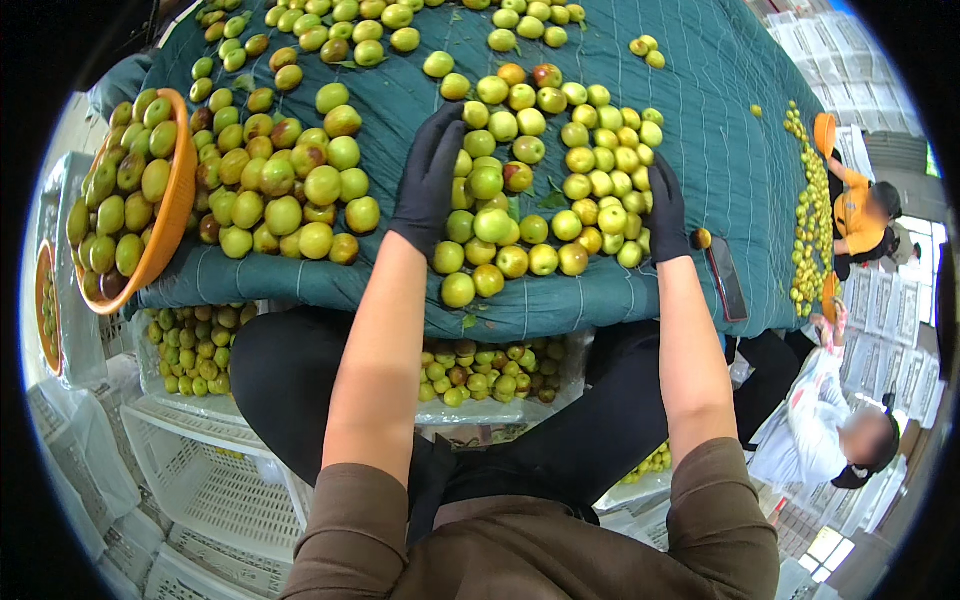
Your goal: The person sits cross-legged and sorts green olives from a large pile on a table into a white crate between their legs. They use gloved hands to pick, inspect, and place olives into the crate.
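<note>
Many green and reddish-brown jujube-like fruits [493, 225] lie loose on a table covered in dark green woven cloth [675, 90]. My left hand [433, 176], in a black glove, rests along the left side of the middle group, its fingers together and its palm side against the fruits. Along the right side of a cluster of smaller, yellower fruits [604, 180] is my right hand [667, 206], also black-gloved, with its inner side touching them. Neither hand is closed round a fruit. A larger pile [277, 176] lies left of my left hand.
An orange basket [180, 202] full of fruits stands tilted at the table's left edge. A phone [726, 277] lies right of my right hand. Below the table edge are fruit-filled crates [450, 409] and an empty white crate [217, 480]. Two people work at the far right.
</note>
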A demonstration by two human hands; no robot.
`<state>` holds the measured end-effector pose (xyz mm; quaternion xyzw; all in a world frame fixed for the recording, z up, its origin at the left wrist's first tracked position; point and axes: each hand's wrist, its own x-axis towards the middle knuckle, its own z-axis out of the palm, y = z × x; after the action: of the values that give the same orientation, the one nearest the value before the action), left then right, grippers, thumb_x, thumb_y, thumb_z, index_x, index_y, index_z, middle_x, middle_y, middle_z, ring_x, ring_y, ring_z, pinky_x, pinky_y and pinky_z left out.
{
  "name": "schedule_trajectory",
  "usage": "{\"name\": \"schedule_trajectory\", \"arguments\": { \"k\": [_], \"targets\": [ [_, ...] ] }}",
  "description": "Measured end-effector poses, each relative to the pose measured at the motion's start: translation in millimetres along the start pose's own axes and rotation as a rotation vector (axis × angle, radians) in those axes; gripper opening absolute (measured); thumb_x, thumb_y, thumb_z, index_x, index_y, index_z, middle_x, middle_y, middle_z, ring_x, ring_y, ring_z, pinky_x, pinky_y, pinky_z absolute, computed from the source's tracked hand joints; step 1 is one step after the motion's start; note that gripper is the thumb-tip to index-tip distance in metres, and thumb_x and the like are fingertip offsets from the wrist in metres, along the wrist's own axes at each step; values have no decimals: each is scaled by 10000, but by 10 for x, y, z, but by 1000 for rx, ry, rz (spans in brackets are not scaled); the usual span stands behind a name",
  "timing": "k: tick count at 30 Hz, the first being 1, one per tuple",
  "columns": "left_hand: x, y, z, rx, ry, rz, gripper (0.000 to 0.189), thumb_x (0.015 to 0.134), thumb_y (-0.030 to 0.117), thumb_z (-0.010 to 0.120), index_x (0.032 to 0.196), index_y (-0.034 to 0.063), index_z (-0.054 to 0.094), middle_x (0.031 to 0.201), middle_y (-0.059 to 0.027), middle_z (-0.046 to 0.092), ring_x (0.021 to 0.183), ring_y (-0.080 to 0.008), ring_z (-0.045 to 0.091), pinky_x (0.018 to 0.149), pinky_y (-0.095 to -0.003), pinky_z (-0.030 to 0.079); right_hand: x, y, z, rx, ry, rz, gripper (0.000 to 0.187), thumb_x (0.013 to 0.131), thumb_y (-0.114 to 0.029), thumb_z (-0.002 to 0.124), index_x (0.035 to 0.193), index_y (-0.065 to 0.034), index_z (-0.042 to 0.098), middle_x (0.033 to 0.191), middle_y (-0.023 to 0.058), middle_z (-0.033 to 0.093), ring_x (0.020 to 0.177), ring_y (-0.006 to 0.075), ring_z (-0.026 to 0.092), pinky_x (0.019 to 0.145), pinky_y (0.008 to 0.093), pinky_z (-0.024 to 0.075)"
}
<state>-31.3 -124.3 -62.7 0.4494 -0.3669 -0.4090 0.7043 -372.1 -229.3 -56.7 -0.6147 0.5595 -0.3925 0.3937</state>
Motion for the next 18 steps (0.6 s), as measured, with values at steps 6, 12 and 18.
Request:
{"name": "schedule_trajectory", "arguments": {
  "k": [6,12,18],
  "targets": [
    [-1,39,-42,-51,-91,-69,319,974,178,492,1244,25,565,1246,-97,572,1159,-178,523,1015,-304,388,-507,-782,477,175,-194,43,360,930,-212,492,1205,-5,596,1269,105,577,1205,205,504,1053,321,349],
    [-83,97,-28,50,-117,-33,283,962,163,509,1180,15,612,1203,-98,600,1123,-178,544,994,-301,399,-822,-800,1055,156,-187,5,299,894,-182,590,1172,-76,614,1257,92,528,1191,214,485,1031,333,360],
    [-324,303,0,32,-99,-167,269,945,147,535,1156,6,624,1176,-97,615,1104,-175,554,984,-302,404,-914,-923,1141,168,-292,37,316,888,-190,596,1177,-63,595,1226,75,549,1151,185,508,998,324,394]
  ]
}}
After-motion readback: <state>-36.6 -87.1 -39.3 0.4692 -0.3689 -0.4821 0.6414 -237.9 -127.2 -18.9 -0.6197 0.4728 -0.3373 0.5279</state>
